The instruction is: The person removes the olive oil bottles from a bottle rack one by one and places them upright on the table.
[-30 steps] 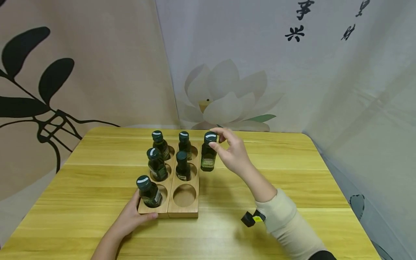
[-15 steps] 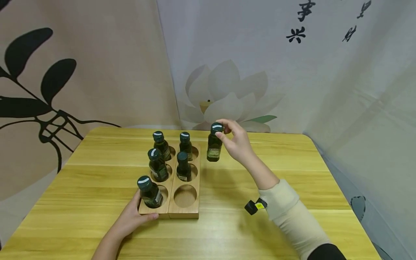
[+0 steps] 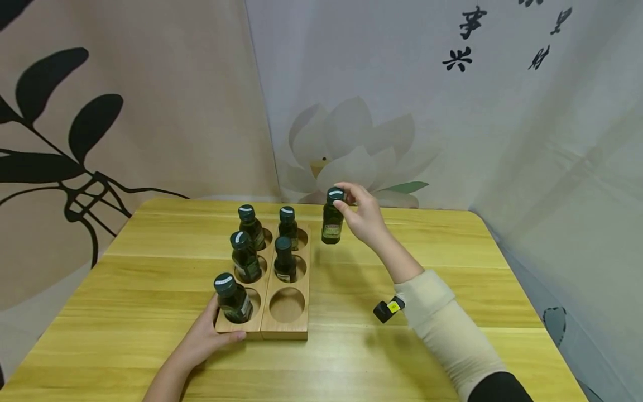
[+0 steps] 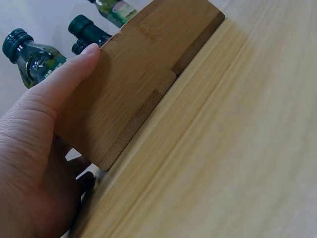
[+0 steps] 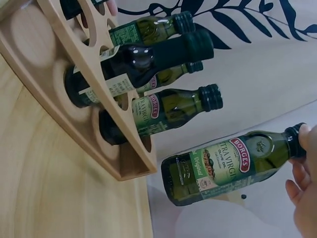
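In the head view my right hand (image 3: 368,220) pinches a dark green olive oil bottle (image 3: 332,224) by its cap, upright and above the table, right of the rack's far end. The right wrist view shows this bottle's BORGES extra virgin label (image 5: 223,166). My left hand (image 3: 201,339) grips the near left corner of a two-row wooden rack (image 3: 286,329), thumb along its front face (image 4: 119,94). Three bottles stand in the left row. In the right row are a bottle (image 3: 288,228) at the far end and a darker, long-necked bottle (image 3: 284,262) in the middle.
The round hole (image 3: 287,306) at the near right of the rack shows its wooden floor. All stands on a yellow wood-grain table (image 3: 427,251). Behind its far edge hangs a printed curtain (image 3: 201,111). A small black camera (image 3: 385,311) sticks out from the right wrist.
My right hand has carried the olive oil bottle up, away from me and slightly right, then slowed. The left hand and rack stay in place, and the view has shifted slightly.
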The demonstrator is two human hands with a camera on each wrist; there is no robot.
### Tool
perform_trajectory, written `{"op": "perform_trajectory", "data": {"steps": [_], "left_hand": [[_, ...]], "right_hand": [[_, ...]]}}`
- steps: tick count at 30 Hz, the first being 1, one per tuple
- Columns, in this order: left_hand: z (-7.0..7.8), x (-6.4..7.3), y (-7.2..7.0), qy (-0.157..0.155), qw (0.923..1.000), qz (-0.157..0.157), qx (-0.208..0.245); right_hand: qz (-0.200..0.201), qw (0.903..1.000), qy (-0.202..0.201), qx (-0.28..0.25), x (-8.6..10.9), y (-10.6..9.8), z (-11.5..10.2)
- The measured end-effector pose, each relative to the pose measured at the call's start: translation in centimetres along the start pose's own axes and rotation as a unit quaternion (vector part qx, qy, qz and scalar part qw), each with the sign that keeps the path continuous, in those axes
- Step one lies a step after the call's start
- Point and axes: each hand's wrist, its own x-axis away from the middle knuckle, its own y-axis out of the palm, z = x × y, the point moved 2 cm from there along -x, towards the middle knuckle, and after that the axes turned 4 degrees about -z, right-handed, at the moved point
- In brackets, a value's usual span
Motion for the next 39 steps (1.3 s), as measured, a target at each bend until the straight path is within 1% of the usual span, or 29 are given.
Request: {"op": "perform_trajectory", "data": {"steps": [5,12,17,21,32,39], "left_hand": [[0.0,0.1,0.0,0.000,1.0000,-0.001,0.001],[0.0,0.1,0.0,-0.004,1.0000,-0.005,0.003],[0.1,0.1,0.0,0.000,1.0000,-0.006,-0.001],[0.2,0.1,0.1,-0.001,1.0000,-0.006,0.003],[0.1,0.0,0.0,-0.002,1.0000,-0.004,-0.001],[0.2,0.0,0.0,0.004,0.9999,-0.003,0.010]], "right_hand": [[-0.001,0.9999,0.016,-0.004,-0.1,0.6,0.9],[0.003,0.9998,0.016,0.010,0.3,1.5,2.2],[-0.002,0.9993,0.036,0.006,0.8,2.0,3.0],[-0.003,0.9990,0.045,0.007,1.2,2.4,3.5],[-0.002,0.9987,0.050,-0.009,2.1,3.5,4.7],[-0.004,0.9982,0.058,-0.015,2.4,4.1,5.6]]}}
